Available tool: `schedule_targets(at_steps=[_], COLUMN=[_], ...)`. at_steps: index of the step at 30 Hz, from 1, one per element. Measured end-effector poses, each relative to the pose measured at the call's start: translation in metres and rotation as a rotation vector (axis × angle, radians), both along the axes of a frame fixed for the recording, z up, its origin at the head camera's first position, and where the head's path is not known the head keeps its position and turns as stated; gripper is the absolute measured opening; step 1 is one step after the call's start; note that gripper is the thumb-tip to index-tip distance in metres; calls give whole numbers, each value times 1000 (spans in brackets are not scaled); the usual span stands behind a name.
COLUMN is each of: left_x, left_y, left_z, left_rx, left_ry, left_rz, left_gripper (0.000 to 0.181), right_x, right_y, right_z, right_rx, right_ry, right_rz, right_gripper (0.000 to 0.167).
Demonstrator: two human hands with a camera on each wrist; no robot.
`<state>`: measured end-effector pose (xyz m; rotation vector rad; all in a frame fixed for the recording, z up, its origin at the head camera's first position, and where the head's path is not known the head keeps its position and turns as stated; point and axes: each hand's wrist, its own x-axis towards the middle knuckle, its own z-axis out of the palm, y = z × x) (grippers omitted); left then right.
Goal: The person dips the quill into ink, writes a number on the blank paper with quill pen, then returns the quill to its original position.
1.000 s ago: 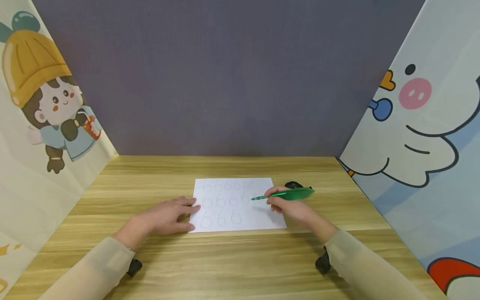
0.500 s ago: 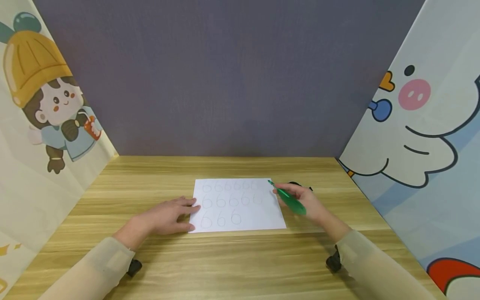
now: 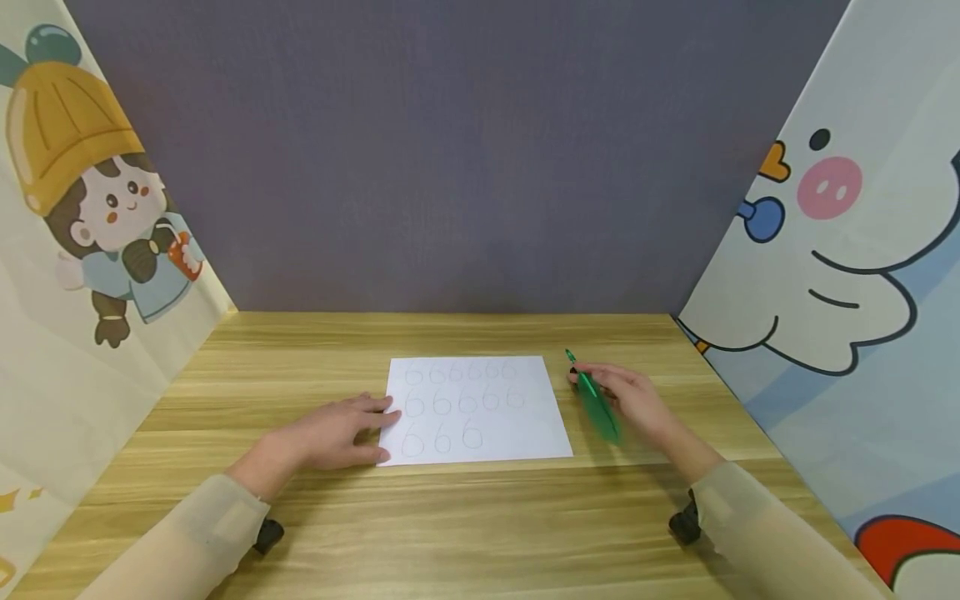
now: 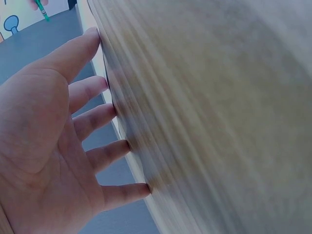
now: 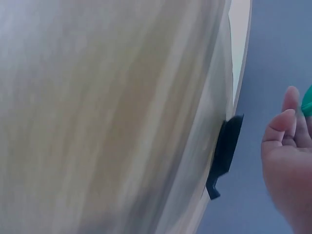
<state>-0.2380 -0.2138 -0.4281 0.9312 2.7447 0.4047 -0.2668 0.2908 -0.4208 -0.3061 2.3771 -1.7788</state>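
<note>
A white sheet of paper point(image 3: 517, 433) with rows of handwritten 6s lies on the table. My left hand point(image 3: 341, 432) rests at its left edge, fingers spread and fingertips on the paper and table; the left wrist view also shows this left hand point(image 4: 53, 131) with extended fingers. Right of the sheet, my right hand point(image 3: 626, 400) pinches a green feather-shaped pen point(image 3: 597, 408). The pen is raised off the paper, its tip pointing away from me. In the right wrist view, only a bit of the green pen point(image 5: 307, 103) shows beside the right hand point(image 5: 292, 151).
A black object point(image 5: 226, 151) stands on the wood-grain table point(image 3: 465, 533), mostly hidden behind my right hand in the head view. A grey panel point(image 3: 450, 167) rises at the back. Cartoon-printed panels point(image 3: 855, 250) flank both sides.
My right hand has carried the pen rightward off the paper, and the pen has swung from lying sideways to pointing away. Another 6 now ends the middle row. My left hand has stayed put.
</note>
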Motion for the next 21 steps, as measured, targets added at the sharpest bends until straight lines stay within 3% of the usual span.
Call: schedule_targets(at_steps=[6, 21], left_x=[1, 2], left_y=[0, 2], left_z=[0, 3], left_rx=[2, 0], left_ry=[5, -11], left_rz=[-7, 8], left_gripper=[72, 71], right_x=[-2, -11], right_y=[17, 62], right_z=[0, 2], right_rx=[99, 306], right_ry=[52, 46], right_rz=[3, -53], right_gripper=[56, 62])
